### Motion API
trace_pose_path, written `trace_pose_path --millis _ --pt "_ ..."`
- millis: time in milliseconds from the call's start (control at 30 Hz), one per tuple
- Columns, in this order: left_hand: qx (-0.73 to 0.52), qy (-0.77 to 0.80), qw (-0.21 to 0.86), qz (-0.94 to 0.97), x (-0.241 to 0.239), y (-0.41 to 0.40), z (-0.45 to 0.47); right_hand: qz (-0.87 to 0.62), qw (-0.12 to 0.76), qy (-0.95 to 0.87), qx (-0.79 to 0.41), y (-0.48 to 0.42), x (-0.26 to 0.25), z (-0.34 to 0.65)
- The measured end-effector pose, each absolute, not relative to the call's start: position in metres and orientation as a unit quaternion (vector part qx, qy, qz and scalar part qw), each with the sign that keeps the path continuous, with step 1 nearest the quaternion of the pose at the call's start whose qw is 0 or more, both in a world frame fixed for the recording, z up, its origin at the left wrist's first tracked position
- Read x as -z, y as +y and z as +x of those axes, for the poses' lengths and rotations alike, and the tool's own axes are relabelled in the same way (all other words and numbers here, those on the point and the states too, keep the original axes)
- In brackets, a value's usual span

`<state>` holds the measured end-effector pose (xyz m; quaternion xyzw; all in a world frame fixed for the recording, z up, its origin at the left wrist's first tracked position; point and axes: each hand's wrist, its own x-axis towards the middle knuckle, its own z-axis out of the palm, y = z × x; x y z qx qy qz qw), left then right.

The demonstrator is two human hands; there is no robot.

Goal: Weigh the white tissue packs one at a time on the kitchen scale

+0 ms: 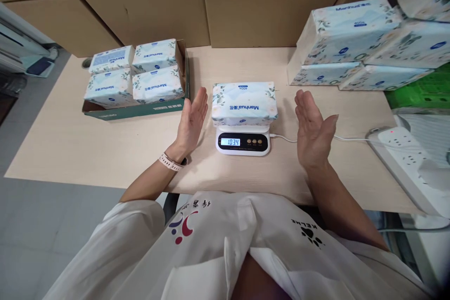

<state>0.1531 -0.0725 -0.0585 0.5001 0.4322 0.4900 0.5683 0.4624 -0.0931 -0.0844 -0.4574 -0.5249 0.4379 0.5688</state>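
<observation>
The left hand (191, 123) and right hand (313, 132), flat and empty, flanked a tissue pack (244, 102) on a lit scale (242, 149) on the tabletop (242, 174); weighing seemed underway, and lifting would have called for both palms closing inward.

Wears a loose white cloth shirt (218, 248) with an open white collar (197, 281) and short, wide white sleeves (133, 220). Bears on the left chest a red and dark purple emblem of curved strokes and dots (189, 229) beside dark lettering (196, 204), and on the right a black paw-print emblem (307, 232) beside the printed word "KELME" (304, 224). Carries on the left wrist a pale pink perforated watch strap (169, 163) with a dark watch face (184, 161), mostly turned from view.
</observation>
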Motion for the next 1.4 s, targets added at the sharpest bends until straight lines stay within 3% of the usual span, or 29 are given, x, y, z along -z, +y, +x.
trace_pose_path --millis 233,1400 --pt "-0.493 0.422 0.574 0.5 0.0627 -0.0706 0.1519 -0.444 0.598 -0.497 -0.445 -0.093 0.0829 0.4588" --pt "-0.482 0.427 0.59 0.487 0.0551 -0.0772 0.1605 -0.461 0.565 -0.521 -0.442 -0.0949 0.0804 0.4596"
